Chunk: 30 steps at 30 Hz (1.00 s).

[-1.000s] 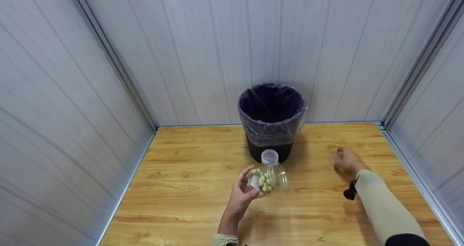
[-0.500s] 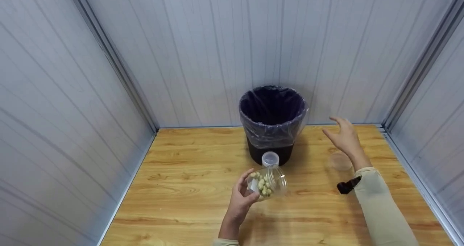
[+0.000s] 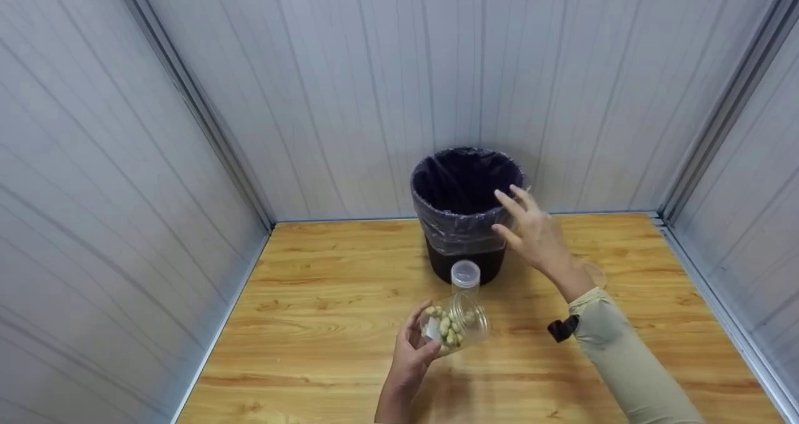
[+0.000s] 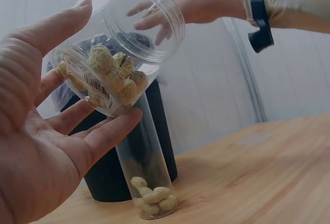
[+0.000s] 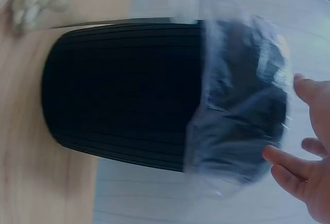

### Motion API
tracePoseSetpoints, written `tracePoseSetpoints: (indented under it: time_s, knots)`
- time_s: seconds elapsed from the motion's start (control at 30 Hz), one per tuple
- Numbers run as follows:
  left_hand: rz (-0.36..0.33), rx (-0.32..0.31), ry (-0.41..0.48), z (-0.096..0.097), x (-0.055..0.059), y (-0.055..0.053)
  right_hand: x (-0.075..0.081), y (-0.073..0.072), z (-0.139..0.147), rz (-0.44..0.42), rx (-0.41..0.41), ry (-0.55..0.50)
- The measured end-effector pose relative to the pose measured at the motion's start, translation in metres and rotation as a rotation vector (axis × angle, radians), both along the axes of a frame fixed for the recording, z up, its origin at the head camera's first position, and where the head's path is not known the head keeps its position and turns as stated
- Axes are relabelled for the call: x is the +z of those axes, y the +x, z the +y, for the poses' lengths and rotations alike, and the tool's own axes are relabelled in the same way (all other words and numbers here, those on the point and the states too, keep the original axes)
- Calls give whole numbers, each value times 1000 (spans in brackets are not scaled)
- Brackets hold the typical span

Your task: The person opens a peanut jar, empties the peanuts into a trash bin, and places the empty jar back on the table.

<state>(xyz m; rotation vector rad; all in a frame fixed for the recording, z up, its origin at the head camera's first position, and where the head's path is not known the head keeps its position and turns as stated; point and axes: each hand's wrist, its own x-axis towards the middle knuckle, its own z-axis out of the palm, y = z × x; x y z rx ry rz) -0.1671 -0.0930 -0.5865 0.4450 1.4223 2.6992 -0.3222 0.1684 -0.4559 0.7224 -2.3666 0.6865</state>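
Observation:
My left hand grips a clear plastic jar, tilted with its mouth toward the right. Unshelled peanuts and a barcode label show inside it. Just behind the jar a tall clear tube stands on the table, several peanuts lying at its bottom; its round top shows in the head view. My right hand is raised at the right side of the bin's rim, fingers spread and nothing between them. In the right wrist view its fingertips are close to the bag.
A black waste bin lined with a see-through bag stands against the back wall. A clear round lid lies on the wooden table at the right, partly behind my right forearm. Panel walls enclose three sides.
My right hand has let go of the clear lid at the right, risen, and moved left to the bin's rim. My left hand with the jar has dropped slightly toward me.

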Motion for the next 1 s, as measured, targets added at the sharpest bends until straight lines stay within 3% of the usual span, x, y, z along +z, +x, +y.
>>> tracePoseSetpoints:
  time_s: [0.1,0.27,0.47,0.67,0.87,1.0]
  knots:
    - [-6,15,28,-3,-2,0,-12,-7,-4,32,12,25]
    - [-14,35,28,-10,-2,0,-26,-14,-5,98,58,-42]
    - [-10,62,38,-11,9,1,-30,-18,-8,152,40,-97]
    - [-31,114,16,-8,33,-1,-32,-18,-12,176,-7,-119]
    - [-94,216,-34,-9,70,-6,-35,-19,-15,218,-38,-114]
    - [-101,265,-45,-12,94,-16,-36,-20,-17,229,-44,-129]
